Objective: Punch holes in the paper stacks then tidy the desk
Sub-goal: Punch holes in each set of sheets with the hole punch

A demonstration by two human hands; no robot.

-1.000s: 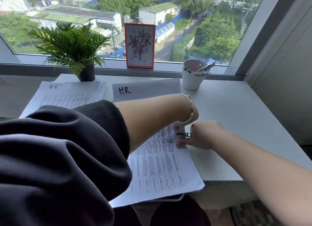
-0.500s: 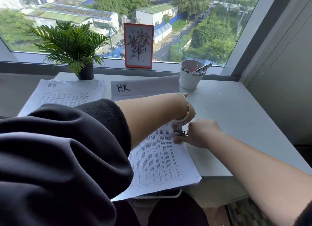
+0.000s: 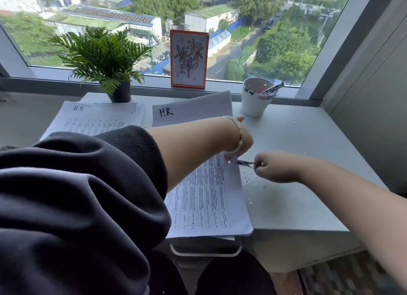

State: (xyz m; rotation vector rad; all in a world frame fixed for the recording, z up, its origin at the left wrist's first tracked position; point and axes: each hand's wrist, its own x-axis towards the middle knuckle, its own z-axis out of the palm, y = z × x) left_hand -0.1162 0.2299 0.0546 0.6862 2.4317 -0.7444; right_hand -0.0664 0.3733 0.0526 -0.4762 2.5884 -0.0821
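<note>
A stack of printed paper [image 3: 209, 197] lies at the desk's front edge, with a small punched hole near its upper right corner. My left hand [image 3: 243, 138], wearing a pale bracelet, reaches across and rests on that corner; its fingers are mostly hidden behind the wrist. Just right of the stack's edge, my right hand [image 3: 275, 167] grips a small metal hole punch [image 3: 246, 163] whose tip points at the paper. White paper dots [image 3: 246, 180] lie scattered on the desk [image 3: 308, 140] below the punch.
Two more stacks marked "HR" lie behind, one at back left [image 3: 94, 116] and one at back centre [image 3: 193, 109]. A white cup [image 3: 253, 105] of pens, a potted plant [image 3: 103, 59] and a framed flower drawing [image 3: 189, 59] stand along the window. A wall stands on the right.
My right hand has drawn the punch to the right, off the paper's edge, leaving a hole in view. My left hand stays on the corner.
</note>
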